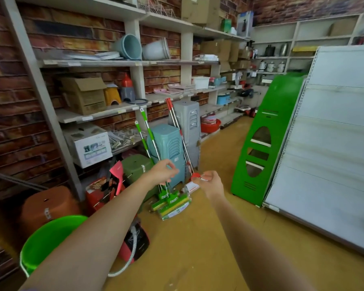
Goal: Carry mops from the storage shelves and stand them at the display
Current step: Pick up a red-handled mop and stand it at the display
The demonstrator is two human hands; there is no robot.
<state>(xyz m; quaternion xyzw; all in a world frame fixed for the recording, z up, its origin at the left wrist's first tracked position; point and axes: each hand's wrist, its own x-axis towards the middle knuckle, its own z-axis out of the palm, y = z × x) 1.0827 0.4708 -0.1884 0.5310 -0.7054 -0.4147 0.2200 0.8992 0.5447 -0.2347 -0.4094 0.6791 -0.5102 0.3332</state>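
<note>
Mops (168, 198) stand against stools (168, 143) on floor. Left hand (163, 172) grips green poles; right hand (210, 182) pinches red mop part. Placement apparently unfinished.

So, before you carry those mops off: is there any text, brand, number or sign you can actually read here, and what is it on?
None can be read.
White box on the low shelf: printed pictures and text, too blurred.
Brown carton: green print, too blurred.
Green mop heads: labels too small.
Green display stand: dark lettering near the top, illegible.
Shelf-edge tags: blurred.
Orange stool: sticker, unreadable.
</note>
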